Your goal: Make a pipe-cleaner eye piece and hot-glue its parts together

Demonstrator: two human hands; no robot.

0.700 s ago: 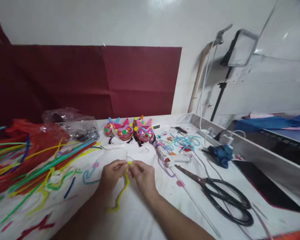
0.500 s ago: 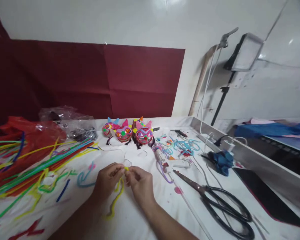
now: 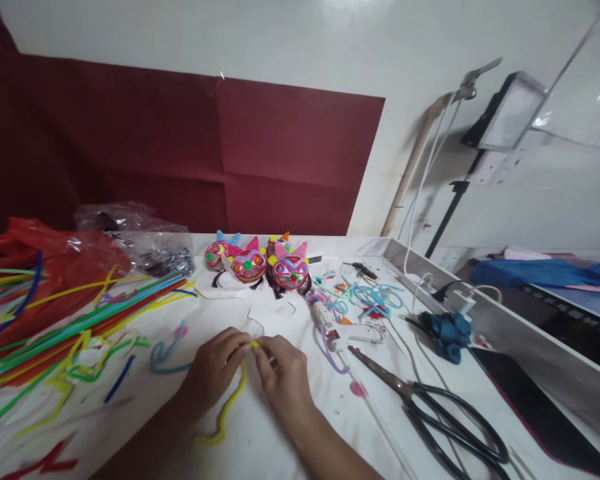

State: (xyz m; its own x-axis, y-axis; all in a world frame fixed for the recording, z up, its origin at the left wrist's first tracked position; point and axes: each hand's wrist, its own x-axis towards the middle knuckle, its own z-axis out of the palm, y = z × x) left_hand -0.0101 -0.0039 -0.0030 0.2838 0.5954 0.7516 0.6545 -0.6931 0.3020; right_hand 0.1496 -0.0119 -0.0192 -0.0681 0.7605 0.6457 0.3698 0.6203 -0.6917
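Note:
Between my two hands is a yellow pipe cleaner (image 3: 226,408), its tail hanging down and curling on the white table. My left hand (image 3: 219,365) pinches it at the top, fingers bent. From the other side my right hand (image 3: 283,371) has thumb and fingers closed on the same end. Only a small yellow bit shows between the fingertips; the rest of the gripped part is hidden. A bent blue pipe cleaner (image 3: 166,360) lies just left of my left hand. Behind the hands sit several colourful decorated heads with ears (image 3: 291,269).
Large black-handled scissors (image 3: 420,395) lie at right, beside a white glue gun (image 3: 353,332) with a long clear stick. Bundled pipe cleaners (image 3: 87,327) and a red plastic bag (image 3: 55,250) fill the left. A blue cloth bundle (image 3: 447,333) and black mat (image 3: 540,407) lie far right.
The view has tilted slightly. My hands stay together, with less yellow showing between the fingertips. The pipe cleaner's tail has shifted left and now shows as a single strand.

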